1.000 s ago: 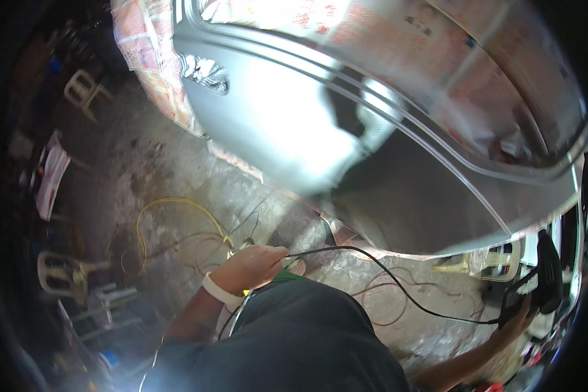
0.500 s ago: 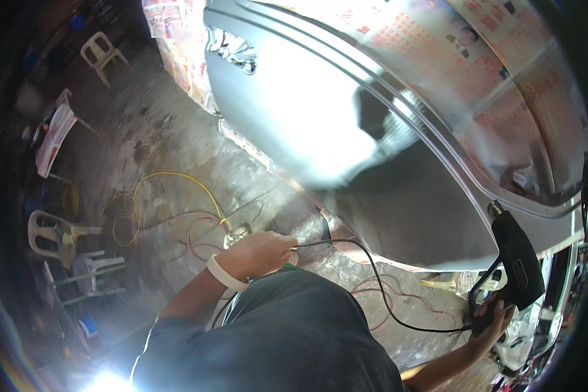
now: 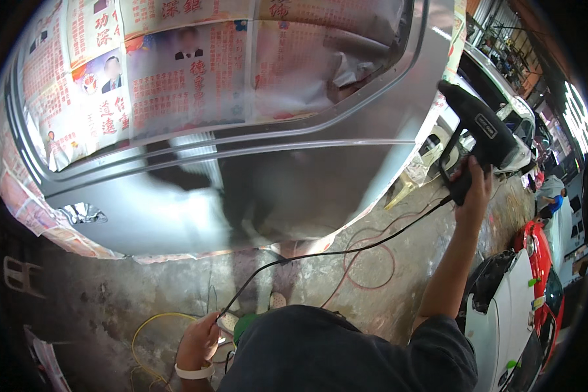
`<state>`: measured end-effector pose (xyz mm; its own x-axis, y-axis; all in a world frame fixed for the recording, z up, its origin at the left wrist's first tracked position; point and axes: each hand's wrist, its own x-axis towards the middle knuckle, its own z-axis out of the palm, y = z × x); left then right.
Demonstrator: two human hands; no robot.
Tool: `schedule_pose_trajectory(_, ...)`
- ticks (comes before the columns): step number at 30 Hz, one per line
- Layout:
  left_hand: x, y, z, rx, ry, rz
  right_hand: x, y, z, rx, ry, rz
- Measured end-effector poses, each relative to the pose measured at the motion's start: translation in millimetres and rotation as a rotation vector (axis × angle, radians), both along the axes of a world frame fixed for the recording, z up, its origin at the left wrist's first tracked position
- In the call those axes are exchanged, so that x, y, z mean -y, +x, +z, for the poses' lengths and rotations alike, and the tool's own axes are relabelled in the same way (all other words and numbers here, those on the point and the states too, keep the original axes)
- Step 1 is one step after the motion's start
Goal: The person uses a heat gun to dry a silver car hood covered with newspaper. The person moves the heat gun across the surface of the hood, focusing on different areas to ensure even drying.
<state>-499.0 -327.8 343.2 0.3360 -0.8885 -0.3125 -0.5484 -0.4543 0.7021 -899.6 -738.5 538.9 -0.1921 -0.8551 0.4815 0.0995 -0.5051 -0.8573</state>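
A black heat gun [image 3: 489,136] is held up at the right by my right hand [image 3: 475,188], whose fingers wrap its grip. Its nozzle points up and leftward, apart from the grey car body panel [image 3: 300,186]. From the grip a black power cord [image 3: 320,254] sags across to my left hand [image 3: 201,338], low at the left. That hand is closed around the cord. Printed paper sheets [image 3: 183,81] cover the window area above the panel, and more paper runs along its lower edge. A bright glare and dark shadows lie on the panel.
Red hose [image 3: 393,264] and yellow hose [image 3: 137,330] loop over the concrete floor. A white car part [image 3: 503,320] and a red car [image 3: 536,245] stand at the right. Farther back is a person in blue [image 3: 555,204]. A pale chair [image 3: 21,277] stands at the left.
My view has swung to the right along the car. The heat gun now appears higher, with my right arm stretched out. My left hand, still on the cord, appears lower.
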Motion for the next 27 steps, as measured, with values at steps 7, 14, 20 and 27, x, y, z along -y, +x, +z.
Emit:
schedule_pose_trajectory(7,-7.1,4.7,-8.0,0.047,-0.101,-0.070,-12.1,-57.8,-52.0,-0.059,0.231,-0.170)
schedule_pose_trajectory(14,-16.6,-2.3,-16.4,0.101,-0.187,-0.050,-42.0,-34.0,-77.7,-0.142,0.352,-0.119)
schedule_pose_trajectory(20,-19.5,-7.9,-30.4,0.033,-0.095,-0.001,-58.7,0.1,-56.0,-0.212,0.339,0.194)
schedule_pose_trajectory(27,-25.1,2.0,-15.9,0.002,-0.096,0.043,-53.3,3.5,-46.2,-0.174,0.273,0.197)
